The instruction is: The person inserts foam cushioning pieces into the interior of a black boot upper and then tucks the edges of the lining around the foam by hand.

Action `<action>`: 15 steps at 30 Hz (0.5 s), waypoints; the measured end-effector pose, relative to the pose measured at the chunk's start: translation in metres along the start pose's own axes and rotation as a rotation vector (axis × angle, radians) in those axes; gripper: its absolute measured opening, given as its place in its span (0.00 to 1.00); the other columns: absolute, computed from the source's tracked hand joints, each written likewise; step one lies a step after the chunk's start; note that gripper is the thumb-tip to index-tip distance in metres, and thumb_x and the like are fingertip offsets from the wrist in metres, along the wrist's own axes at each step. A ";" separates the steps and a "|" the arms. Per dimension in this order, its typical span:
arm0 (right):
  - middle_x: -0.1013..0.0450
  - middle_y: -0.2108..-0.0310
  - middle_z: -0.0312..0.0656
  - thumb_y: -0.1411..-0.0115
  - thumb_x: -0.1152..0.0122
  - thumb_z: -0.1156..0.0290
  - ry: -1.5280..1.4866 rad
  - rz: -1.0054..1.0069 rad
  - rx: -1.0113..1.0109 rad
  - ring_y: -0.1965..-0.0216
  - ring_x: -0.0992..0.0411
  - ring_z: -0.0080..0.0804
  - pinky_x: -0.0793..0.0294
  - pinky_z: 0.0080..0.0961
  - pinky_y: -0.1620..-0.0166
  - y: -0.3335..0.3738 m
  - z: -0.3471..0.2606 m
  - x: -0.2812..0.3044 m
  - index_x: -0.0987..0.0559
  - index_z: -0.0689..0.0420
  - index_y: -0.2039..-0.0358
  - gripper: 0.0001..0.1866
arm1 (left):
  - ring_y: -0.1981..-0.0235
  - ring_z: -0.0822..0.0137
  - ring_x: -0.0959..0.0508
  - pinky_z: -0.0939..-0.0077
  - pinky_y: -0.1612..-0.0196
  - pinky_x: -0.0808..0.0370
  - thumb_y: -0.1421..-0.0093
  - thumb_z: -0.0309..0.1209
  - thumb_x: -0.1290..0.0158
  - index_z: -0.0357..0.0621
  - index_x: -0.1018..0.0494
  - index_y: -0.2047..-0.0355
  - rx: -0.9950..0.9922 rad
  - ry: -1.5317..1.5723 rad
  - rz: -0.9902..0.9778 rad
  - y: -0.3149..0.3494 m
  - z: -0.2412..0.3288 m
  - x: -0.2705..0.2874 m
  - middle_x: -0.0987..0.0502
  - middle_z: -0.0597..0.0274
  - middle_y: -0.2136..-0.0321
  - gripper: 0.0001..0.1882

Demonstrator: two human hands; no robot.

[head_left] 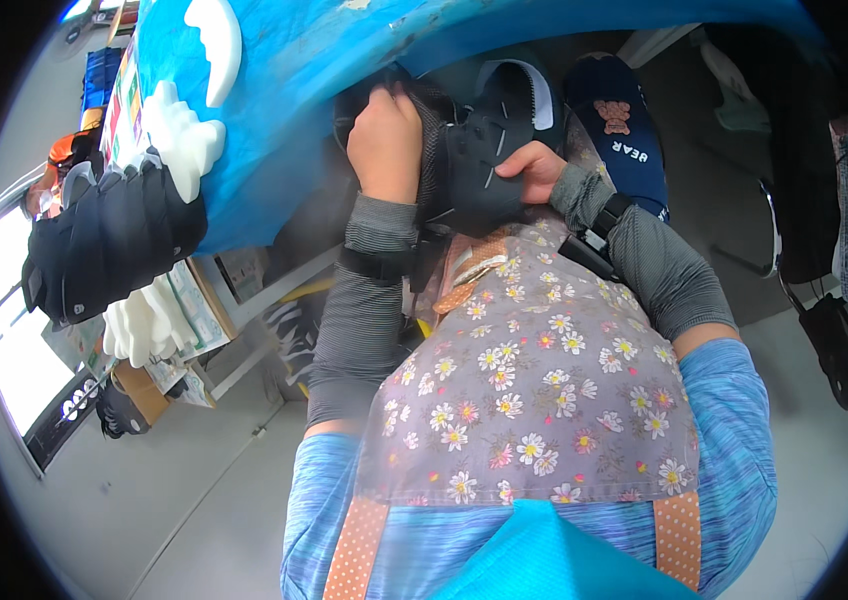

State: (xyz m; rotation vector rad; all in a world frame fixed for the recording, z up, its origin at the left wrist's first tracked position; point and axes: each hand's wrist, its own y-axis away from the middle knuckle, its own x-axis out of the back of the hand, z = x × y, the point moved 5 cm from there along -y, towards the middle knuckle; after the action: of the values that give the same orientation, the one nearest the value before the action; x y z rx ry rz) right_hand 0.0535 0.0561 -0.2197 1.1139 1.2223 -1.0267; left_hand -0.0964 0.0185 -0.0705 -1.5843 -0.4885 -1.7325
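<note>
Across my lap, at the edge of the blue table cover, lies a black padded fabric piece (484, 165) with short white marks and mesh along its left part. My left hand (389, 140) is closed on its upper left part, where the fingertips sink into dark folds. With the thumb on top, my right hand (537, 172) pinches the piece's right side; the fingers beneath are partly hidden. A curved black strip with a pale edge (541, 95) stands up just beyond my right hand.
The blue table cover (284, 100) hangs ahead and to the left, with white foam pieces (179, 135) on it. A row of nested black padded pieces (119, 235) sits at the left. Navy cloth with an animal patch (614, 125) lies right of my hands. Dark clothing (804, 200) hangs farther right.
</note>
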 end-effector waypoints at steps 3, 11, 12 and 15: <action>0.31 0.44 0.54 0.48 0.48 0.84 -0.027 -0.027 -0.034 0.44 0.31 0.47 0.39 0.42 0.36 -0.004 0.000 0.005 0.33 0.66 0.42 0.30 | 0.77 0.43 0.21 0.51 0.73 0.24 0.36 0.39 0.54 0.41 0.28 0.75 -0.016 0.007 0.002 -0.002 0.001 -0.006 0.23 0.43 0.81 0.16; 0.30 0.45 0.55 0.49 0.48 0.85 -0.051 -0.109 0.034 0.45 0.30 0.49 0.36 0.45 0.38 -0.003 0.003 -0.025 0.31 0.67 0.44 0.28 | 0.80 0.46 0.21 0.55 0.77 0.24 0.36 0.39 0.52 0.43 0.29 0.75 -0.067 -0.077 0.088 -0.002 0.010 0.028 0.23 0.47 0.81 0.15; 0.30 0.46 0.55 0.50 0.48 0.86 -0.019 -0.074 -0.013 0.45 0.30 0.49 0.36 0.45 0.37 -0.001 -0.001 -0.015 0.31 0.66 0.44 0.29 | 0.80 0.46 0.21 0.55 0.77 0.24 0.36 0.39 0.52 0.43 0.29 0.75 -0.094 -0.095 0.088 -0.001 0.012 0.025 0.23 0.47 0.82 0.15; 0.30 0.46 0.55 0.50 0.48 0.85 -0.034 0.035 0.008 0.44 0.30 0.49 0.36 0.44 0.37 0.004 0.000 -0.016 0.31 0.66 0.43 0.29 | 0.80 0.46 0.21 0.54 0.77 0.24 0.36 0.38 0.53 0.42 0.30 0.75 -0.146 -0.154 0.100 0.007 0.002 0.007 0.23 0.47 0.83 0.15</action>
State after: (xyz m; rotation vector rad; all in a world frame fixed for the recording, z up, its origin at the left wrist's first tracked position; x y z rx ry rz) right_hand 0.0561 0.0564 -0.2038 1.1164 1.1684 -1.0207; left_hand -0.0898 0.0128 -0.0646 -1.8237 -0.3567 -1.6103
